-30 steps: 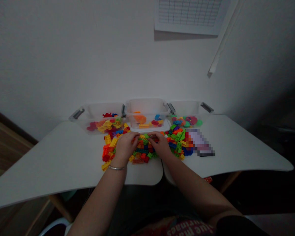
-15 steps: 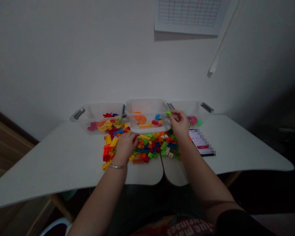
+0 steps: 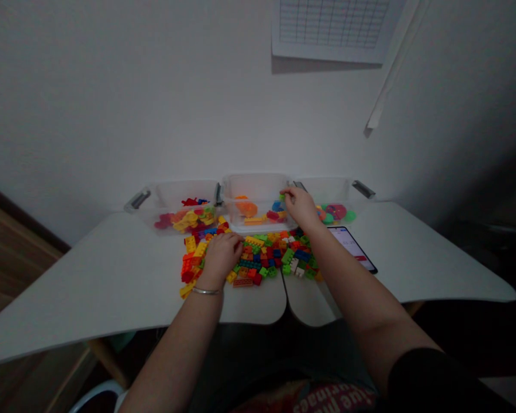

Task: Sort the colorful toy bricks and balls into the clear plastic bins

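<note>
My right hand [image 3: 301, 207] reaches over the right end of the middle clear bin [image 3: 258, 187], its fingertips pinched on a small green toy brick [image 3: 282, 197]. Beneath that hand, orange, yellow, blue and red pieces lie inside the bin. My left hand [image 3: 222, 253], with a bangle at the wrist, rests on the left part of a heap of mixed toy bricks [image 3: 251, 264]. Its fingers are curled together, and whatever they may hold is hidden.
The left clear bin [image 3: 184, 189] holds yellow, red and blue pieces. Pink, green and orange pieces show in the right clear bin [image 3: 327, 189]. A phone [image 3: 351, 248] lies beside my right forearm on the white table [image 3: 124, 275]. A gap divides the table's front edge.
My right hand has moved left with the green brick, from the bin's right edge to over its inside. The left hand stays on the heap.
</note>
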### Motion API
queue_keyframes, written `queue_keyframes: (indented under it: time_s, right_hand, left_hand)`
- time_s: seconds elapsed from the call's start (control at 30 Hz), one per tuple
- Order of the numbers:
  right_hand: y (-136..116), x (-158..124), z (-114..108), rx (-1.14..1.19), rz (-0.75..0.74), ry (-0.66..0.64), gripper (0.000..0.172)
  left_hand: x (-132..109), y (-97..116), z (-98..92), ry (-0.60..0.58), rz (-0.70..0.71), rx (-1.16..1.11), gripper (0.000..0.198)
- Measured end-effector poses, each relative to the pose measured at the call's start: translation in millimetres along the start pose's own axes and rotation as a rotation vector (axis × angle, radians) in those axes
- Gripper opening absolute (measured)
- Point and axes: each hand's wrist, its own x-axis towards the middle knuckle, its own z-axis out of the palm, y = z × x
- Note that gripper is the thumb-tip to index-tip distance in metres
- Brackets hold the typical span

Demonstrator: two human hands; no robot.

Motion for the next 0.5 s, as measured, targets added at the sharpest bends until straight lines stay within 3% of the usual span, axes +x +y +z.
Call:
queue_keyframes:
  time_s: [0.23, 0.4, 0.5]
  right_hand:
    - [1, -4, 3, -0.205, -0.143, -0.129, 0.038]
    - [1, -5, 0, -0.097, -0.145, -0.119, 0.032]
    - [-4, -12, -5, 0.003, -0.114, -0.043, 0.029]
  left_hand:
    - [1, 1, 0.0, -0.007, -0.009, -0.009, 0.024]
    - [1, 1, -1.0, -0.009, -0.019, -0.01, 0.025]
    - [1, 2, -2.2, -0.012, -0.027, -0.017, 0.027]
